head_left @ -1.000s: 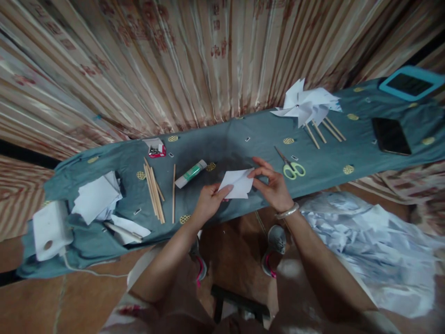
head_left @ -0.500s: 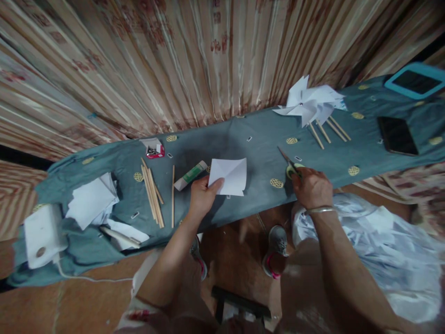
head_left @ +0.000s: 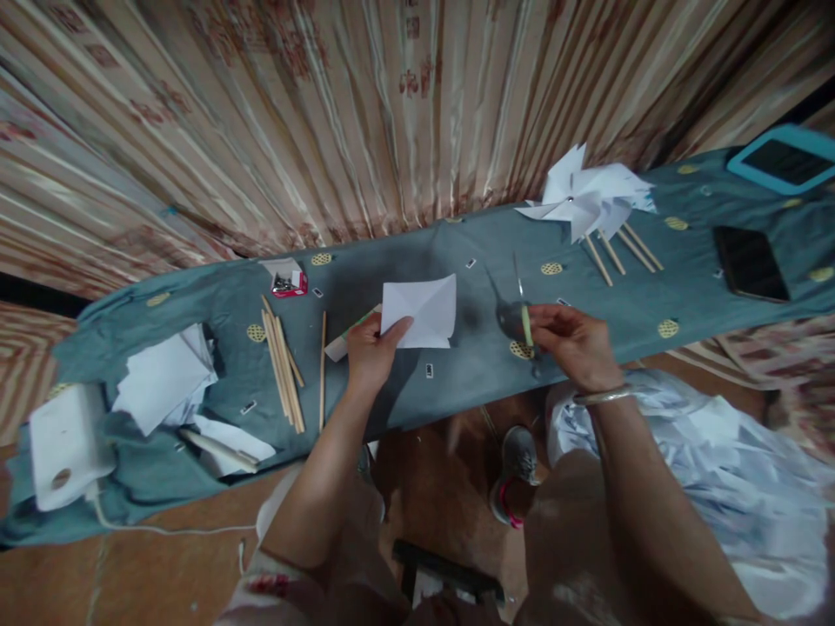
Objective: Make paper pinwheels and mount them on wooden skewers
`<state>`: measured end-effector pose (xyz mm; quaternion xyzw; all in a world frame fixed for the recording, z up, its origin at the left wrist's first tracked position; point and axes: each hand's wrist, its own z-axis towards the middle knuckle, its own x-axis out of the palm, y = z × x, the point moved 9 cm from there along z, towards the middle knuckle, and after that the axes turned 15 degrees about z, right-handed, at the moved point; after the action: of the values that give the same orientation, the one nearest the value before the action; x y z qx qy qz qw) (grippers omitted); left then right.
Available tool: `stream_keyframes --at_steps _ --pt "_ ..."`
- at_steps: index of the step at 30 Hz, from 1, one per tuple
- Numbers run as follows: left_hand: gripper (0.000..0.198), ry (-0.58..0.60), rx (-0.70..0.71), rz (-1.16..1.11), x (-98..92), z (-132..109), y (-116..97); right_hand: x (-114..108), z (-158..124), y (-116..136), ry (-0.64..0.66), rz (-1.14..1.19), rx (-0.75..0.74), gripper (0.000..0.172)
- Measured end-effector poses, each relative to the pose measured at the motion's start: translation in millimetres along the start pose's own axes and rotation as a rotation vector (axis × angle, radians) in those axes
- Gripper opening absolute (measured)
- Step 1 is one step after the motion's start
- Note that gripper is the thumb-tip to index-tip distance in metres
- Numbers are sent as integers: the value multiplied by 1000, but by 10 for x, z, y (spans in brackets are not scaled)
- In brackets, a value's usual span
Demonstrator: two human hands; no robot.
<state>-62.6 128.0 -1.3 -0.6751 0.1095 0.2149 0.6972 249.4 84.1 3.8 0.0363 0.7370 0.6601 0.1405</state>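
My left hand (head_left: 373,349) pinches the left edge of a white square of paper (head_left: 424,311), thumb on top; faint diagonal creases cross the sheet. Under that hand a glue tube (head_left: 340,346) lies partly hidden on the cloth. My right hand (head_left: 574,341) has its fingers closed on the green handles of a pair of scissors (head_left: 525,323). Their blades point away from me, raised above the cloth, with a shadow beside them. A gap separates the scissors from the paper.
Left are wooden sticks (head_left: 282,369), a red box of small metal pieces (head_left: 288,283), a paper stack (head_left: 166,378) and a white device (head_left: 69,448). Right are paper pinwheels (head_left: 587,193), a phone (head_left: 750,263) and a blue-framed tablet (head_left: 783,158). A bag of paper scraps (head_left: 691,461) stands below.
My right hand has lifted the scissors off the cloth and brought them slightly left, blades now more upright. My left hand has raised the paper a little, covering more of the glue tube.
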Motion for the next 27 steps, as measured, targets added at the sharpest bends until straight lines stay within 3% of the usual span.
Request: stream_keyframes --at_steps 4,8,17,22,27 --pt "27 -43 -58 -102 -101 30 35 479 -206 -68 132 472 204 48" --pt "29 -84 -124 -161 -225 20 55 818 -464 -67 290 576 312 49" --pt "29 -53 -133 -307 -306 -14 140 1081 -817 36 637 353 242 49" --pt "29 -11 -162 -316 -258 -73 91 1144 -862 50 669 348 247 55" --pt "26 6 -154 -309 -238 -83 74 1190 -834 34 673 378 244 49"
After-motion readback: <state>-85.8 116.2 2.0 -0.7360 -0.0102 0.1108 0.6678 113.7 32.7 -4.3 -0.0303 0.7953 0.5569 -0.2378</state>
